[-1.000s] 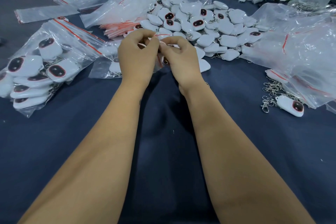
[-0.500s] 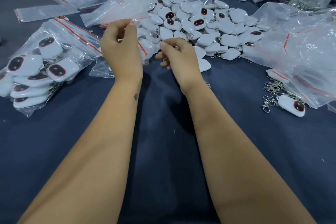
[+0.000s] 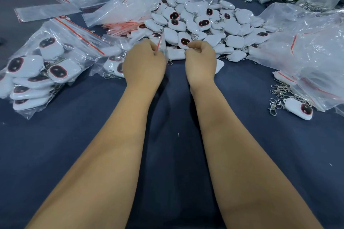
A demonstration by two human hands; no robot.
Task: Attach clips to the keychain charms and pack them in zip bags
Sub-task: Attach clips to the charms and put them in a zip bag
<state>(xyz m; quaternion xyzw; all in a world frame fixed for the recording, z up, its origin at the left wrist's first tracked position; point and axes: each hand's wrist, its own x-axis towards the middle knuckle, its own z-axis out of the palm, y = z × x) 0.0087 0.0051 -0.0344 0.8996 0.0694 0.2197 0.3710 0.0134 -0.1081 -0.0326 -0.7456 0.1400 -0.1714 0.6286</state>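
— What have you got in your hands right now?

— My left hand (image 3: 144,63) is pinching a small zip bag (image 3: 161,47) by its red-striped mouth, fingers curled round the film. My right hand (image 3: 201,61) is curled up beside it with the fingertips tucked. I think it's nipping the other lip of the bag or a charm, but from up here I honestly cannot tell what's in it.

— And the charms?

— The loose heap of charms (image 3: 201,24) sits just beyond my knuckles, in the middle of the table (image 3: 74,135) toward its far edge. A big bag of packed ones (image 3: 42,69) lies by the left edge, and one single charm (image 3: 299,108) rests beside a scatter of metal clips (image 3: 277,96) near the right edge. Empty zip bags (image 3: 126,8) are piled at the far left of the heap.

— So what's the trick for this step?

— As I judge it, I'm opening the bag for filling. I'd keep each thumb close to the zip strip, pull the lips apart evenly so the thin film doesn't stretch, and hold the mouth low over the cloth. Then slide the charm in body first so the clip trails and can't snag the seal, and press the strip shut from one end to the other.
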